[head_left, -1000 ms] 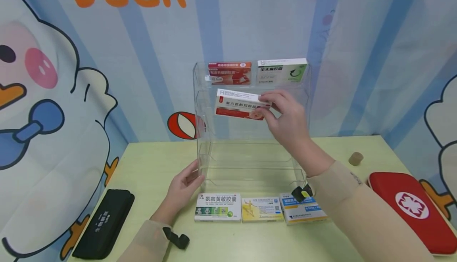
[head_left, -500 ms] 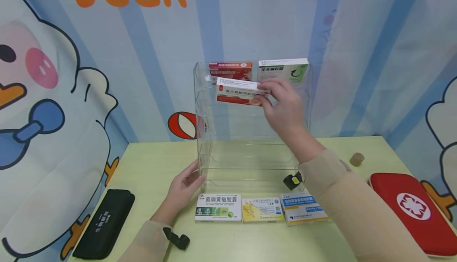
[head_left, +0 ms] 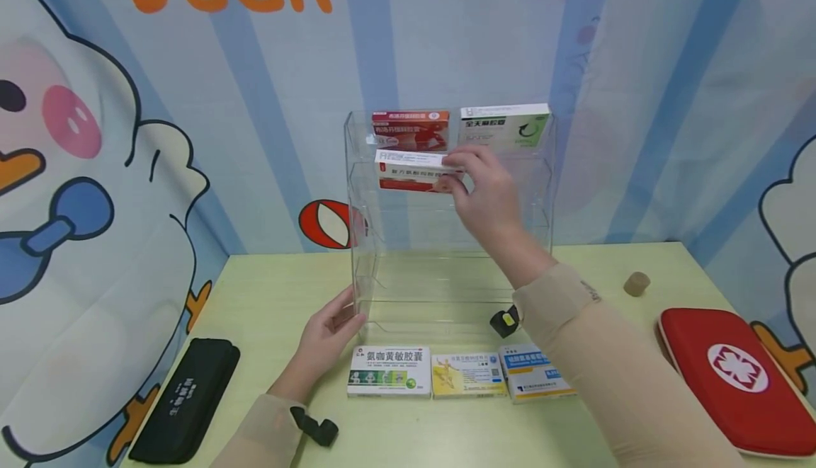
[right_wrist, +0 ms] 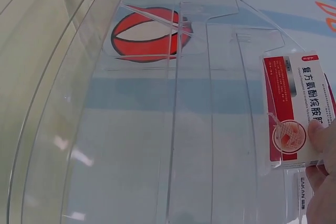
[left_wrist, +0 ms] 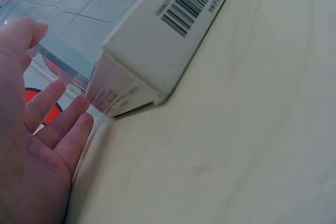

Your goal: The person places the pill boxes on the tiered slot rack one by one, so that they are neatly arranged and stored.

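My right hand (head_left: 487,195) pinches one end of a white and red medicine box (head_left: 408,172), thumb in front and fingers on top. The box is at the second tier of a clear acrylic rack (head_left: 446,277), just below a red medicine box (head_left: 411,130). In the right wrist view, the pinched medicine box (right_wrist: 294,93) shows its printed front behind a clear lip. My left hand (head_left: 325,337) rests against the rack's lower left side; the left wrist view shows its fingers (left_wrist: 73,140) nearly straight beside a clear edge.
A white and green medicine box (head_left: 503,128) stands top right in the rack. Before the rack lie a white-green box (head_left: 389,372), a yellow box (head_left: 468,374) and a blue-white box (head_left: 535,372). A black case (head_left: 185,401), red case (head_left: 733,383) and cork-like cylinder (head_left: 636,284) flank them.
My right hand has raised the white and red medicine box from lower in front of the rack, then shifted it left and slightly down to the second tier. The left hand has stayed put.
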The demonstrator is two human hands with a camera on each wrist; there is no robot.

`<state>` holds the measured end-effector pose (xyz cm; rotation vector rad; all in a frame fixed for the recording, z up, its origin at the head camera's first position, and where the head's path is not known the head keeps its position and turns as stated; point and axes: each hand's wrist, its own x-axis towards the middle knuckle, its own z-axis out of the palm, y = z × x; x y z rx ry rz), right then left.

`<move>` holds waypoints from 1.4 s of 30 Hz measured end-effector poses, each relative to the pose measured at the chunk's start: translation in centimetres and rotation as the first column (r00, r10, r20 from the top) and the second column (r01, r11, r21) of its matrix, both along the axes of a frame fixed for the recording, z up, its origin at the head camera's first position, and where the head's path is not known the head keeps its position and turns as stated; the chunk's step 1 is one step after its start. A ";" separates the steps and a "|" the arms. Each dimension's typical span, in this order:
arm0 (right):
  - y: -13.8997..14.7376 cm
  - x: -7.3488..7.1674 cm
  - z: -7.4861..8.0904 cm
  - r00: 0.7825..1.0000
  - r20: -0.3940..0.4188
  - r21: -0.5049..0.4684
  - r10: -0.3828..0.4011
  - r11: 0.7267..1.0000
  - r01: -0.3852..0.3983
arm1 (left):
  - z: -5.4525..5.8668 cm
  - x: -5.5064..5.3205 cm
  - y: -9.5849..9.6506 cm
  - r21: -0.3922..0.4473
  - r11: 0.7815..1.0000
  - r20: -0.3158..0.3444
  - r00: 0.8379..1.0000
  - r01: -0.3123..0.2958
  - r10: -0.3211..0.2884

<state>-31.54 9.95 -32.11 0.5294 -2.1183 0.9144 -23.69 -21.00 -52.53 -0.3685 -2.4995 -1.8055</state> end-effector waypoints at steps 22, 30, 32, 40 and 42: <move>-1.4 -0.6 -1.2 0.999 -0.007 0.030 0.043 0.999 -0.043 | 0.1 0.3 -0.1 0.028 1.000 -0.013 1.000 0.002 -0.002; -1.2 -0.6 -1.1 0.999 0.032 0.036 0.040 0.999 -0.041 | 0.4 0.1 -0.1 0.010 1.000 -0.002 1.000 0.002 -0.002; -1.3 -0.5 -1.1 0.998 0.043 0.041 0.036 0.998 -0.037 | 0.4 0.1 -0.1 0.012 1.000 -0.005 1.000 0.003 -0.003; -1.4 -0.3 -1.0 0.996 0.078 0.000 0.037 0.999 -0.038 | 0.1 0.0 -0.1 0.022 1.000 -0.012 1.000 0.015 -0.014; -1.2 -0.2 -1.1 0.995 0.080 -0.026 0.053 0.998 -0.051 | 0.1 -0.1 -0.1 0.023 1.000 -0.010 1.000 0.015 -0.014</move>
